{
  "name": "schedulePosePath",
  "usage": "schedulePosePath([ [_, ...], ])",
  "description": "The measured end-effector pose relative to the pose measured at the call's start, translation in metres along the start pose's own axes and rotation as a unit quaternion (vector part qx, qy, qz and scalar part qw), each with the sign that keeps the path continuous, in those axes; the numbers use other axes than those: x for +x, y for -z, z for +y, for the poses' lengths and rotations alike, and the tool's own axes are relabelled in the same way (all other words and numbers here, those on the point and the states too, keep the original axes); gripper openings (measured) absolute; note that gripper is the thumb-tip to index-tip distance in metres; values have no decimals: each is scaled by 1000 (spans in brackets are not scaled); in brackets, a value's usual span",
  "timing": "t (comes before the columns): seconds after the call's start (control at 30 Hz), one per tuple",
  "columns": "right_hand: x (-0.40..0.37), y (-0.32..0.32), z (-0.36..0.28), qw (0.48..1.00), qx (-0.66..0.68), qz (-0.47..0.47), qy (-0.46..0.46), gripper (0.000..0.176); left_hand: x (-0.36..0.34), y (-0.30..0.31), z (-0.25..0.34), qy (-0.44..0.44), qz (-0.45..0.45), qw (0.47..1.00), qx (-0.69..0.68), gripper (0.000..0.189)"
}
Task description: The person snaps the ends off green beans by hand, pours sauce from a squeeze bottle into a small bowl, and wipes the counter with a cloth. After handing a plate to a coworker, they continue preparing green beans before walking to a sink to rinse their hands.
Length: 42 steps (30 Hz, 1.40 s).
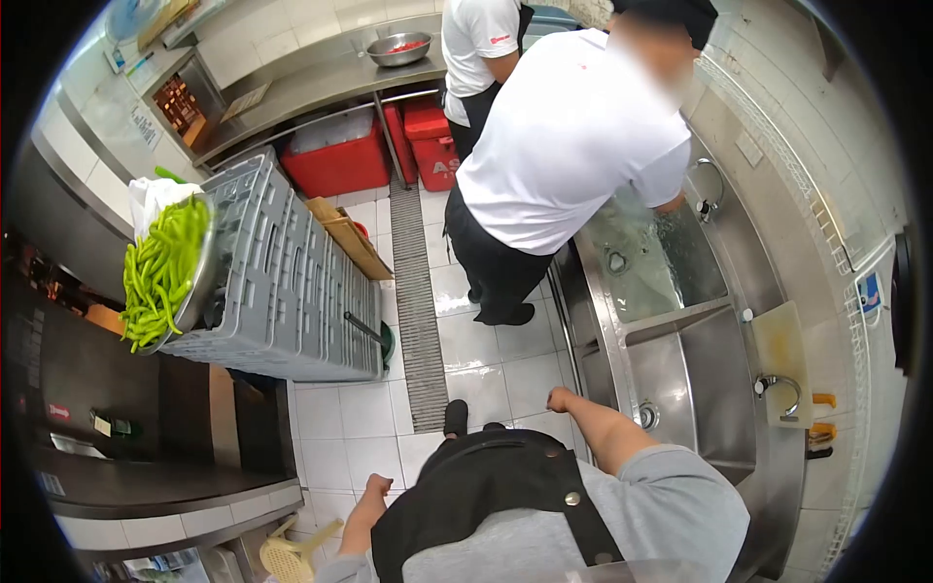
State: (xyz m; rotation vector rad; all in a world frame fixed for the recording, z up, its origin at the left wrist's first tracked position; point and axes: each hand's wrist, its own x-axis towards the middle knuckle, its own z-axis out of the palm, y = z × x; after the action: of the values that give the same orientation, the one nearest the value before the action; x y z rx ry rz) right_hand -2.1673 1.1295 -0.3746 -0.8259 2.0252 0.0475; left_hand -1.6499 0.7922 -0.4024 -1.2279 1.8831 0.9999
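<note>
My right hand (560, 399) hangs beside the sink unit with its fingers curled in, and nothing shows in it. Just to its right is the bare steel sink basin (671, 374). Low on the left, my left hand (380, 483) is down by my side over the tiled floor, small in view, its fingers curled and no object visible in it. Neither hand touches anything that I can see. A stack of grey crates (282, 282) stands ahead to the left, topped by a metal bowl (206, 262) heaped with long green chili peppers (160, 267).
A co-worker (573, 136) in a white shirt leans over the water-filled basin (651, 257); another person (479, 49) stands behind. A floor drain grate (408, 311) runs down the aisle. Red coolers (335, 160) sit beneath the back counter, which holds a steel bowl (398, 51).
</note>
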Motion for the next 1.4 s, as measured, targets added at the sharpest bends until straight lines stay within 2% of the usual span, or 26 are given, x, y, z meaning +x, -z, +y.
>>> schedulePosePath([
  [0.07,46,-41,28,991,-134,3,7,32,-35,-8,20,41,54,969,-237,27],
  [0.13,-1,22,-33,983,-60,16,174,41,-76,-14,53,48,87,914,-392,29],
  [0.17,96,-5,-19,940,-24,177,290,61,-90,-24,72,37,81,906,-414,29],
  [0.23,-23,171,-190,903,-142,301,270,101,-92,-49,61,20,46,920,-388,30],
  [0.27,-127,251,-260,767,-118,493,394,105,-94,-63,51,29,20,929,-368,31],
  [0.3,-169,303,-307,698,-272,585,310,107,-103,-77,41,50,-5,935,-350,32],
  [0.33,-205,343,-331,698,-321,573,285,88,-110,-86,35,65,-20,939,-337,32],
  [0.37,-201,374,-334,602,-422,656,171,62,-118,-100,30,79,-18,942,-327,33],
  [0.4,-127,407,-321,576,-463,673,37,43,-116,-112,12,86,-12,946,-312,33],
  [0.47,-118,435,-251,489,-667,540,-155,48,-106,-113,-6,64,37,940,-332,32],
  [0.5,-148,432,-249,626,-601,494,-47,42,-104,-123,-9,43,71,927,-366,30],
  [0.53,-143,422,-265,687,-569,446,-71,44,-104,-132,-3,58,87,903,-417,29],
  [0.57,-131,419,-279,809,-450,378,1,41,-104,-140,4,71,105,876,-466,28],
  [0.6,-145,394,-292,879,-306,362,42,52,-105,-149,11,82,124,845,-513,28],
  [0.63,-94,382,-295,958,-212,164,101,62,-108,-153,15,83,136,829,-537,27],
  [0.67,-103,347,-305,982,-122,61,134,62,-109,-156,16,83,138,829,-536,27],
  [0.73,-68,238,-291,905,-285,189,254,49,-117,-163,13,79,130,852,-500,27],
  [0.77,-24,184,-279,909,-328,119,230,43,-120,-163,11,77,126,867,-477,27],
  [0.87,33,43,-211,916,-259,-54,303,35,-131,-165,3,78,121,897,-417,27],
  [0.9,83,-19,-165,918,-265,-132,264,39,-134,-164,1,83,120,904,-402,27],
  [0.97,92,-71,-88,933,-244,-241,111,50,-134,-159,-4,89,119,916,-373,27],
  [1.0,21,-34,-91,940,-253,-229,10,38,-133,-159,-8,92,119,920,-362,27],
  [1.07,7,-19,-44,936,-170,-299,-72,48,-130,-153,-13,95,125,924,-348,27],
  [1.13,22,-12,9,965,-34,-216,-144,65,-130,-146,-17,98,138,917,-361,26],
  [1.23,40,24,24,892,146,-344,-255,70,-124,-125,-17,91,165,887,-422,26],
  [1.4,-20,96,-86,974,80,-208,-33,71,-93,-83,19,64,161,833,-525,24],
])
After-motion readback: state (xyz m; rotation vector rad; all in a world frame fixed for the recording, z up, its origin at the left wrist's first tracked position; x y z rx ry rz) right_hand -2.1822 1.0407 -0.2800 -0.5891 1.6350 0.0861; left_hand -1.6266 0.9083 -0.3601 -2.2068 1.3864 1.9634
